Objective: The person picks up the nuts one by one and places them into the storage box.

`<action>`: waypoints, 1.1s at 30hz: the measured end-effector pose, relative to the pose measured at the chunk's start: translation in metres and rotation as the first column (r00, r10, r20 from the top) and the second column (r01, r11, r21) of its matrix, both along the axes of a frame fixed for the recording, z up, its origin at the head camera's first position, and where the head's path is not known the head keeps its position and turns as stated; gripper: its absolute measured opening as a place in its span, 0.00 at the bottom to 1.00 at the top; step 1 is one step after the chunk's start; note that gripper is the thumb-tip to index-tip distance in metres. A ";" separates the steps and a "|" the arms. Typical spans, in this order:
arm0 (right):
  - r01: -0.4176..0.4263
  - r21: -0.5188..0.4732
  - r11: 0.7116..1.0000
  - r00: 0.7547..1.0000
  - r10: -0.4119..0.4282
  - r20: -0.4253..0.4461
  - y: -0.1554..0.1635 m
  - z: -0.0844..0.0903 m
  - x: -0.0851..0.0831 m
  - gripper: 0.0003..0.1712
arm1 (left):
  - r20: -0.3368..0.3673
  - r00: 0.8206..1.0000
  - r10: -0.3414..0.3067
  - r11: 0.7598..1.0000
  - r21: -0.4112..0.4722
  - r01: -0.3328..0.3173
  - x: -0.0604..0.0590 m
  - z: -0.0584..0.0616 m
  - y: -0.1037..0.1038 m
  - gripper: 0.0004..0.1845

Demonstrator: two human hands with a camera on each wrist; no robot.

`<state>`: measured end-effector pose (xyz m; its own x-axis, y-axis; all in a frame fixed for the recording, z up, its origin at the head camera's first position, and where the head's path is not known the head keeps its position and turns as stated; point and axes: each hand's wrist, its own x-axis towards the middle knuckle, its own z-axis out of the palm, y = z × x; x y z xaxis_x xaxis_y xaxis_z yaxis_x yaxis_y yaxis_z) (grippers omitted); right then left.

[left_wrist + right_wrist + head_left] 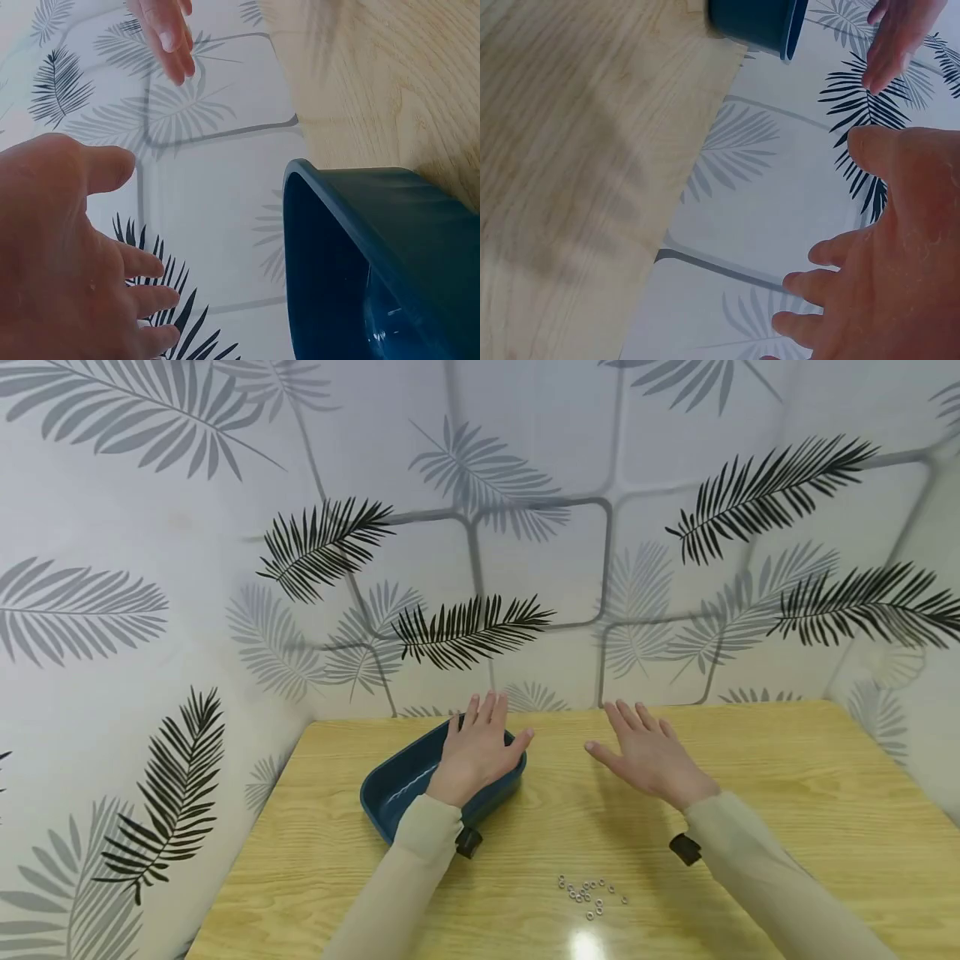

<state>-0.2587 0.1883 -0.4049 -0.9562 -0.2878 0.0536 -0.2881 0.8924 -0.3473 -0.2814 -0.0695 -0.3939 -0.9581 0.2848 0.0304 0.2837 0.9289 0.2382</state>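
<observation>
Bright, even light; overhead glare on the table (586, 943); wide-angle edge distortion.

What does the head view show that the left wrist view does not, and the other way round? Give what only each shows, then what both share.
Only the head view shows the cluster of small metal rings on the wooden table near the person, both sleeves, and the whole blue tub with the left hand over its far end. Only the left wrist view shows the tub's rim and deep inner wall close up, with the palm apart from it. Both show the left hand, the right hand, each open with straight fingers, the tub, the table and the leaf-patterned wall.
</observation>
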 end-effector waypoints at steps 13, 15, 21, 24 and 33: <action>-0.039 0.017 0.999 0.996 0.040 -0.081 0.015 -0.015 0.018 0.44 | -0.071 0.997 0.041 0.999 0.024 -0.039 0.015 0.005 -0.020 0.39; -0.043 0.010 0.999 0.995 0.044 -0.085 0.016 -0.016 0.022 0.44 | -0.080 0.996 0.043 0.999 0.025 -0.042 0.016 0.004 -0.024 0.39; -0.050 0.003 0.999 0.993 0.050 -0.105 0.022 -0.024 0.031 0.43 | -0.093 0.995 0.043 0.998 0.054 -0.038 0.020 0.004 -0.035 0.39; -0.053 0.004 0.999 0.992 0.054 -0.115 0.024 -0.027 0.034 0.42 | -0.105 0.993 0.057 0.997 0.062 -0.051 0.021 0.004 -0.042 0.39; -0.040 0.015 0.999 0.990 0.042 -0.136 0.034 -0.036 0.042 0.41 | -0.114 0.991 0.073 0.996 0.066 -0.066 0.025 -0.008 -0.069 0.38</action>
<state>-0.2171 0.2225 -0.4413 -0.9275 -0.3282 0.1791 -0.3687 0.8827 -0.2915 -0.2562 -0.1384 -0.4018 -0.9645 0.2117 0.1579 0.2480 0.9317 0.2653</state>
